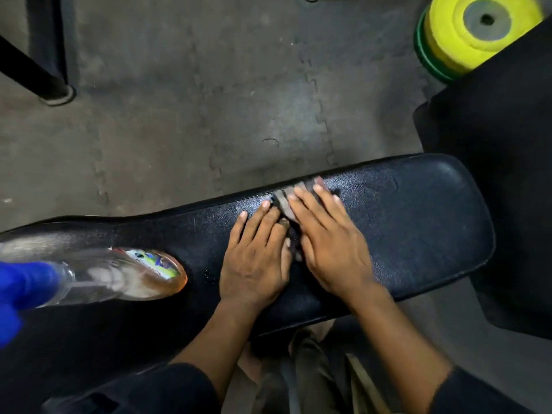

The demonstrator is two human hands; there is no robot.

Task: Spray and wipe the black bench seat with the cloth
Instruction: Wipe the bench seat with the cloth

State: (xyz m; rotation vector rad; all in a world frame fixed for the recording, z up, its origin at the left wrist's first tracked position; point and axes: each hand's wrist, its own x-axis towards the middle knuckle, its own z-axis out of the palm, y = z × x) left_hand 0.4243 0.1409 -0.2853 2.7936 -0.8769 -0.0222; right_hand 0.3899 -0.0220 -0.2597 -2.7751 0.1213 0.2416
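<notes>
The black bench seat point(418, 222) runs from lower left to right across the view. A dark grey cloth point(288, 201) lies on its middle, mostly hidden under my hands. My left hand point(257, 252) rests flat with fingers spread on the cloth's left part. My right hand point(331, 237) presses flat on the cloth's right part, fingers pointing to the far edge. A clear spray bottle point(119, 276) with a blue nozzle point(24, 288) stands on the seat to the left, apart from my hands.
Grey rubber floor tiles point(209, 100) lie beyond the bench. Yellow and green weight plates point(466, 37) stand at the top right behind another black pad point(501, 150). A black frame leg point(53, 88) meets the floor at the top left.
</notes>
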